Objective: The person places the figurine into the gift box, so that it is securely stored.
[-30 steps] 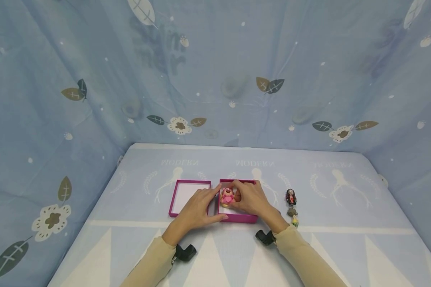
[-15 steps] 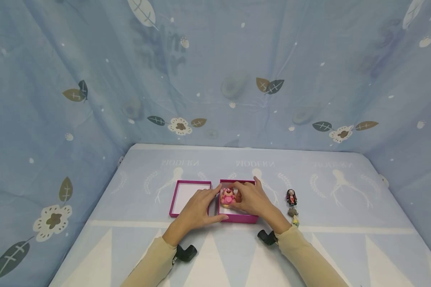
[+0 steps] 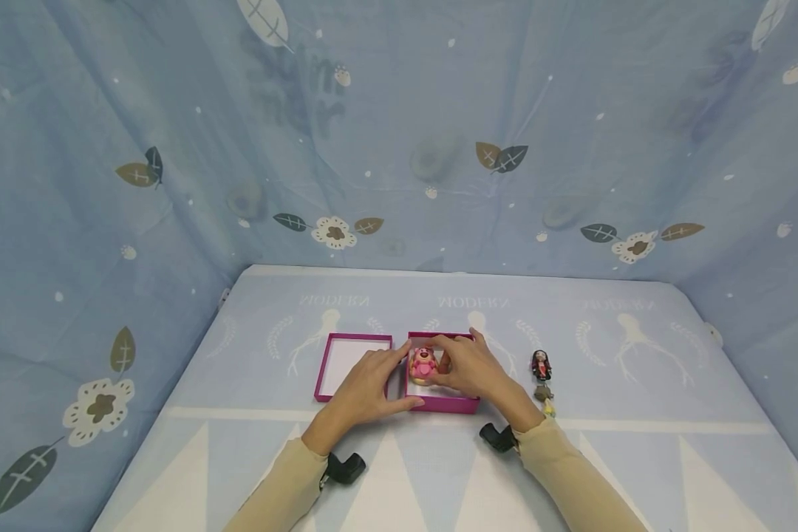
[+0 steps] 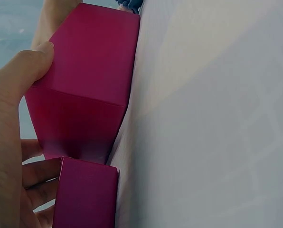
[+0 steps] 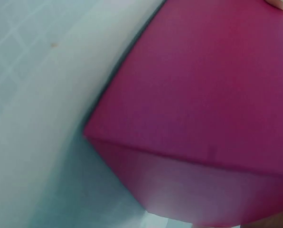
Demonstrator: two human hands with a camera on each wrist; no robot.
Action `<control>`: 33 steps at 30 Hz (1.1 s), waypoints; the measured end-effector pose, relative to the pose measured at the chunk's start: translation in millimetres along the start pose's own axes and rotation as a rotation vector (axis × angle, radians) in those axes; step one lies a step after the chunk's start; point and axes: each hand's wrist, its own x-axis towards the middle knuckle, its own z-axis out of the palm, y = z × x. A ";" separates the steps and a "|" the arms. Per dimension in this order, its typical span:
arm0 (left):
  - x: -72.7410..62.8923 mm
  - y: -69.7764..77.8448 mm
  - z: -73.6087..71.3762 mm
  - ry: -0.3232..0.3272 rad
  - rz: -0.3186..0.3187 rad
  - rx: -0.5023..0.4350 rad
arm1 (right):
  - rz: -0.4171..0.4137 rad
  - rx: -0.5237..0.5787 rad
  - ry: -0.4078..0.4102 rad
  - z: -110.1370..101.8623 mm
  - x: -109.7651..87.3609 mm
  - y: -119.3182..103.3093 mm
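A magenta box [image 3: 447,405] with a pale inside lies on the table. My left hand [image 3: 364,388] grips its left side, the thumb [image 4: 39,59] on the near wall and the fingers reaching into the gap beside the lid. Inside the box lies a pink bear figurine [image 3: 423,362], face up against the left wall. My right hand [image 3: 472,366] reaches over the right side and pinches the figurine between thumb and forefinger. In the right wrist view the box [image 5: 193,85] hides the fingertips.
A shallow magenta box lid [image 3: 352,362], white inside, lies left of the box. To the right are a dark-haired doll figurine [image 3: 541,366], a small grey-brown piece [image 3: 543,393] and a yellow-green figurine [image 3: 548,407]. A patterned blue curtain [image 3: 399,148] stands behind the table.
The right wrist has shifted very slightly to the right. Both hands otherwise keep their places, and the figurine stays in the box.
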 end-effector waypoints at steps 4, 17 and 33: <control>1.3 -0.7 1.2 -0.002 0.004 0.001 | -0.030 -0.001 0.055 -5.0 -3.0 3.5; 2.2 -2.1 1.9 0.011 0.023 -0.004 | -0.113 0.121 0.188 -16.3 -24.8 15.0; -0.6 -1.0 2.0 0.017 0.012 -0.019 | -0.176 0.207 0.216 -34.1 -51.1 31.5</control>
